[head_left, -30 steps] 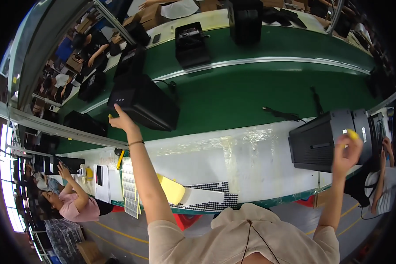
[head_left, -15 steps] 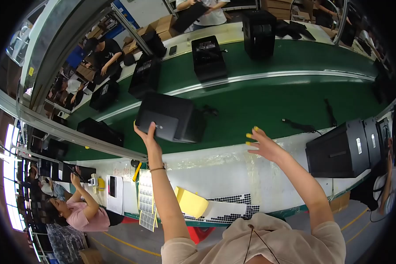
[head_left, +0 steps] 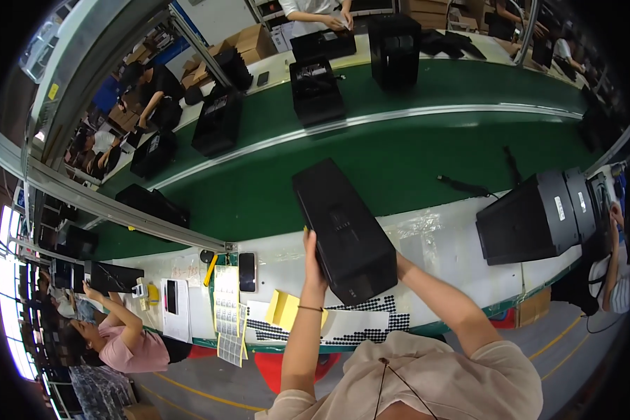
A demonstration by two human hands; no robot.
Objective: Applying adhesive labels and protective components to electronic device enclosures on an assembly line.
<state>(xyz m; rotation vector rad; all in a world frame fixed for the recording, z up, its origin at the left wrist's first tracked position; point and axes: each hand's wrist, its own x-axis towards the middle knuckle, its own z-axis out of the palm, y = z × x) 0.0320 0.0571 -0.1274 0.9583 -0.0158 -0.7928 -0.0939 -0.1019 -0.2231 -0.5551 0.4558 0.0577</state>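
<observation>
A black box-shaped device (head_left: 343, 231) is held tilted between my two hands, over the near edge of the green conveyor and the white worktop. My left hand (head_left: 313, 264) grips its left side, with the thumb side showing along the casing. Against its lower right side rests my right hand (head_left: 407, 269); most of those fingers are hidden behind the device. Just below lie a folded yellow paper piece (head_left: 284, 309) and sheets of black round dots (head_left: 381, 322). A dark phone (head_left: 248, 271) and label sheets (head_left: 227, 301) are left of my left forearm.
Black cables (head_left: 463, 186) lie on the green conveyor (head_left: 259, 185). A large black casing (head_left: 521, 225) sits at the right, near another person's hand (head_left: 616, 214). A metal post (head_left: 182, 236) frames the left. A person in pink (head_left: 129, 343) works there; more devices line the far belt.
The black device has come off the conveyor toward me and turned. My right hand, spread and apart before, is now on it. The phone has come into sight.
</observation>
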